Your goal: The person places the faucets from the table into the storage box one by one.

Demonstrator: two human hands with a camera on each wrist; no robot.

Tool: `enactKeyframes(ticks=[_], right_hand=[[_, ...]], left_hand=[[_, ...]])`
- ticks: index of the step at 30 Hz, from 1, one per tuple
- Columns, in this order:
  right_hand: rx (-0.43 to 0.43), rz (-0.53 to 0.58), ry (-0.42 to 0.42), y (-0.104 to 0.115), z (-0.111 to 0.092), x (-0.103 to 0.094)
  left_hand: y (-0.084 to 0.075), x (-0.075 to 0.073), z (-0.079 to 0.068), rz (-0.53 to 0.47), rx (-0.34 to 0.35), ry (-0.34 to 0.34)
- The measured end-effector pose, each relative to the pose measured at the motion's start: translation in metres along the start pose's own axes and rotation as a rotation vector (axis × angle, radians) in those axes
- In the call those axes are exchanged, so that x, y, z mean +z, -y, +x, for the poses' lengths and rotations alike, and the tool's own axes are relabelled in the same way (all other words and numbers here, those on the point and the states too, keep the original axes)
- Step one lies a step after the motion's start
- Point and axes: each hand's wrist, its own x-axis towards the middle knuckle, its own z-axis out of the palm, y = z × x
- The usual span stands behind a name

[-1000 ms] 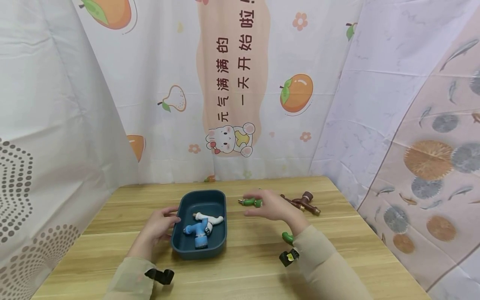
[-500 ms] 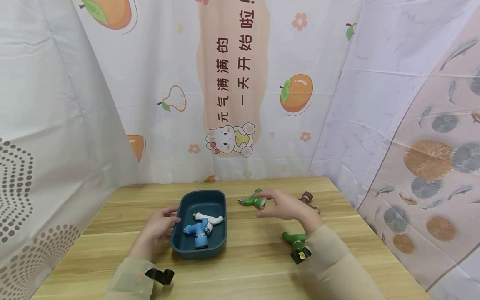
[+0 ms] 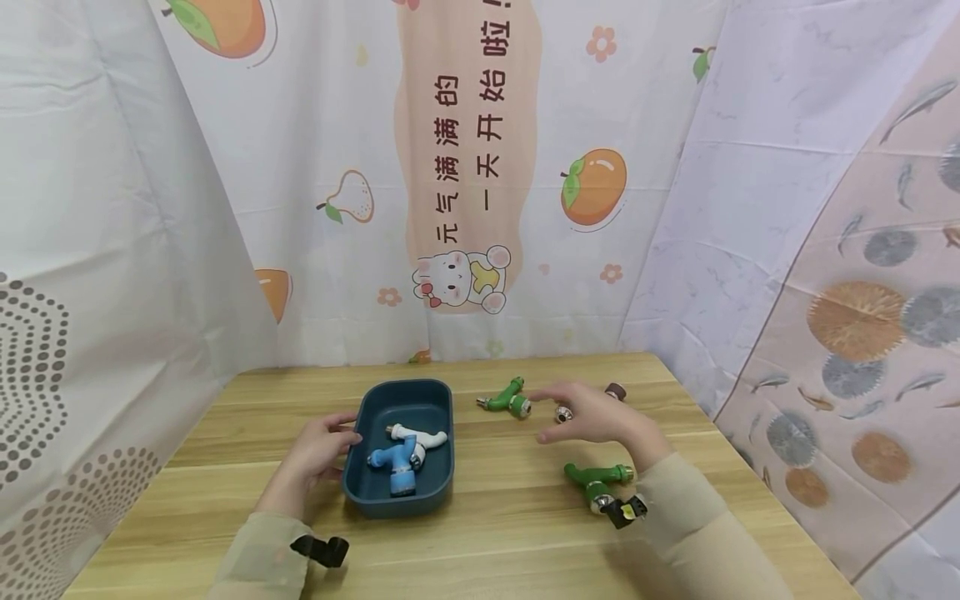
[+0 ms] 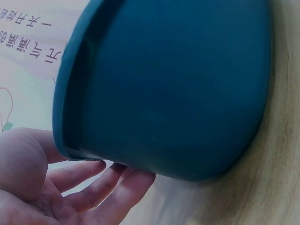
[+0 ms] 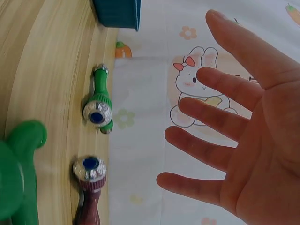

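Wood-grained counter point(image 3: 480, 554), across the lower part of the head view. Blue-green box point(image 3: 397, 508), lower centre-left: open, deep-walled, round-cornered. Left grip point(image 3: 318, 446), holding the box by its left rim, fingertips against the outer wall; light, even pressure there best prevents sliding or tipping. Right grip point(image 3: 592, 417), right of centre, spread wide and holding nothing; judged to be reaching near the brown tap point(image 5: 89, 208), which it mostly hides in the head view. A low approach, closing on the stem and clear of neighbours, should serve best. Blue tap point(image 3: 402, 477) and white tap point(image 3: 423, 439): inside the box, overlapping in view. Lower green tap point(image 3: 596, 485), lower right, beside the wrist camera point(image 3: 625, 511); upper green tap point(image 3: 517, 406), centre. All four are glossy and branched. Silvery collar point(image 5: 91, 173), brown tap's end: faceted, blue-centred, probably slippery.
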Motion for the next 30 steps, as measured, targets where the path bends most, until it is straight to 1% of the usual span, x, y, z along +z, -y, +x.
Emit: enactKeyframes(ticks=[5, 11, 18, 24, 30], right_hand=[[0.032, -0.009, 0.029, -0.006, -0.009, -0.003], [0.059, 0.002, 0.062, -0.007, -0.018, -0.007], [0.073, -0.016, 0.072, -0.011, -0.027, -0.010], [0.085, -0.013, 0.084, -0.017, -0.035, -0.010], [0.120, 0.000, 0.093, -0.023, -0.043, -0.008]], left_hand=[[0.000, 0.000, -0.001, 0.001, 0.002, 0.002], [0.001, -0.001, -0.001, 0.004, -0.002, -0.003], [0.003, -0.001, 0.000, -0.009, 0.010, 0.009], [0.002, 0.000, -0.001, -0.001, 0.013, 0.006], [-0.001, 0.001, -0.003, 0.014, 0.014, 0.006]])
